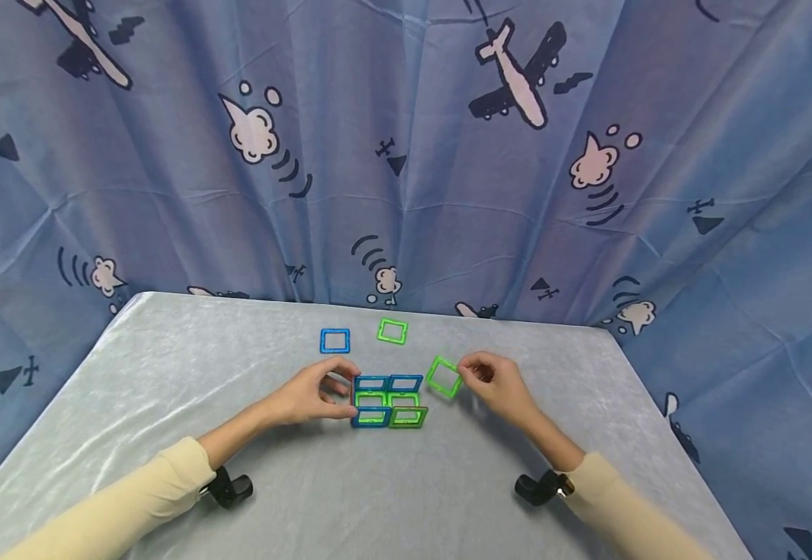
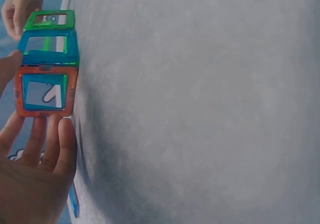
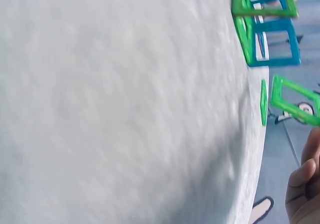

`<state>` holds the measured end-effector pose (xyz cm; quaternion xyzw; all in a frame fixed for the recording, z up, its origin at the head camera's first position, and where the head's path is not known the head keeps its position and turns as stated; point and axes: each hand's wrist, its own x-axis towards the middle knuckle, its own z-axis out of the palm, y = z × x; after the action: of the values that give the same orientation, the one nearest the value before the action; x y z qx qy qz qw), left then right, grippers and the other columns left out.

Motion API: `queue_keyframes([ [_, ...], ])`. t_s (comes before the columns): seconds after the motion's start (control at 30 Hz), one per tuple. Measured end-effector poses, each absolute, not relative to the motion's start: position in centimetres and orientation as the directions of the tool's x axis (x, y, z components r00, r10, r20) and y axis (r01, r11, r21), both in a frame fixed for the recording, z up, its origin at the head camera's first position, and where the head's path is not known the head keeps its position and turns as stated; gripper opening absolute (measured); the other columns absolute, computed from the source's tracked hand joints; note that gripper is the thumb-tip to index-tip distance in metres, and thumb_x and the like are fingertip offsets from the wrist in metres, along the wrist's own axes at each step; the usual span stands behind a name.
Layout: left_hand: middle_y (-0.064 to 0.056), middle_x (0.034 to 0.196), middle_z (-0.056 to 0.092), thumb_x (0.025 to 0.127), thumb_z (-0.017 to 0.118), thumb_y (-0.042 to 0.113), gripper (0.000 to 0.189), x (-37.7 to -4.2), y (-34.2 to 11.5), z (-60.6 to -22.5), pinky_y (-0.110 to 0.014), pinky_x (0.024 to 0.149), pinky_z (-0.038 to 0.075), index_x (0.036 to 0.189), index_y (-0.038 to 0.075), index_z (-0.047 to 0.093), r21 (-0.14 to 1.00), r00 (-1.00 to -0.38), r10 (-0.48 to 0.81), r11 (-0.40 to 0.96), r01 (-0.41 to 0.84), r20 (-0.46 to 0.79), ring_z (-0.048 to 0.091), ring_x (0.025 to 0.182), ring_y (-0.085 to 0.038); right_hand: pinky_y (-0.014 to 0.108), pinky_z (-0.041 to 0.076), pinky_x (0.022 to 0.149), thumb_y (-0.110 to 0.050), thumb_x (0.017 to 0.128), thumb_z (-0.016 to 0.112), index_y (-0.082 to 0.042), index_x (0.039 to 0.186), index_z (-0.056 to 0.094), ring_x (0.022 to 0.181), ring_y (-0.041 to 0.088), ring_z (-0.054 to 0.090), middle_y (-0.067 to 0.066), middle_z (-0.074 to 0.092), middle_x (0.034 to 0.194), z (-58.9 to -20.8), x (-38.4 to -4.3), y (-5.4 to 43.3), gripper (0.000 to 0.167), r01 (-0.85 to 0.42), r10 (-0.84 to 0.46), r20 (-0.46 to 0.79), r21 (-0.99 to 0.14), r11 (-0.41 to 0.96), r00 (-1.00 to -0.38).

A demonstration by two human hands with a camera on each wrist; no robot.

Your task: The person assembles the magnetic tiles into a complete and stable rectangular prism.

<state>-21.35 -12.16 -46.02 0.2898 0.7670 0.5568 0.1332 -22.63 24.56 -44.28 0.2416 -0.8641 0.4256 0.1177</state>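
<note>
A small open-topped structure of square magnetic tiles (image 1: 388, 404) stands on the table, with blue and green frames along its sides and green ones in its floor. An orange tile (image 2: 73, 91) closes its left end. My left hand (image 1: 311, 393) grips that end, thumb at the front blue tile and fingers round the back. To the right of the structure, my right hand (image 1: 500, 385) pinches a green square tile (image 1: 432, 370) by its edge. This tile is tilted and apart from the structure, also in the right wrist view.
Behind the structure a blue square tile (image 1: 335, 330) and a green square tile (image 1: 393, 320) lie flat on the white-covered table (image 1: 392, 490). A blue curtain (image 1: 420, 163) with airplane prints hangs behind the table's far edge.
</note>
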Motion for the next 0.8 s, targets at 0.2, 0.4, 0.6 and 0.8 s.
queue_keyframes([
  [0.2,-0.017,0.129,0.058,0.087,0.084,0.013,0.054,-21.3,-12.2,-46.0,-0.037,0.083,0.056,0.131,-0.001,0.056,0.926,-0.797,0.592,0.220,0.307,0.123,0.064,0.109,-0.030,0.022,0.048,0.056,0.007,0.090,0.072,-0.001,0.091,0.074,0.065,0.011,0.058,0.000,0.064,0.078,-44.5,-21.5,23.6,0.008,-0.490,-0.263,0.414,-0.699,0.521,-0.871],
  [0.4,-0.017,0.128,0.058,0.087,0.083,0.014,0.053,-21.3,-12.2,-46.0,-0.040,0.083,0.056,0.131,0.000,0.057,0.920,-0.792,0.596,0.227,0.319,0.128,0.064,0.109,-0.030,0.025,0.050,0.055,0.006,0.090,0.071,-0.002,0.091,0.073,0.063,0.012,0.063,-0.001,0.065,0.077,-44.5,-20.5,23.0,0.008,-0.475,-0.255,0.402,-0.702,0.530,-0.879],
  [0.6,-0.018,0.129,0.058,0.087,0.083,0.012,0.053,-21.3,-12.1,-46.0,-0.042,0.085,0.056,0.131,-0.001,0.056,0.924,-0.794,0.595,0.225,0.310,0.121,0.063,0.110,-0.033,0.026,0.050,0.057,0.004,0.091,0.072,-0.003,0.091,0.074,0.065,0.013,0.062,-0.003,0.065,0.077,-44.7,-20.0,22.8,0.007,-0.466,-0.244,0.400,-0.692,0.552,-0.883],
  [0.8,-0.018,0.128,0.058,0.088,0.083,0.012,0.052,-21.4,-12.2,-46.0,-0.039,0.084,0.056,0.131,-0.001,0.057,0.924,-0.788,0.601,0.213,0.317,0.132,0.064,0.109,-0.032,0.026,0.051,0.055,0.004,0.092,0.071,-0.001,0.090,0.073,0.065,0.014,0.063,-0.002,0.066,0.076,-44.9,-19.5,22.5,0.006,-0.438,-0.222,0.381,-0.715,0.545,-0.898],
])
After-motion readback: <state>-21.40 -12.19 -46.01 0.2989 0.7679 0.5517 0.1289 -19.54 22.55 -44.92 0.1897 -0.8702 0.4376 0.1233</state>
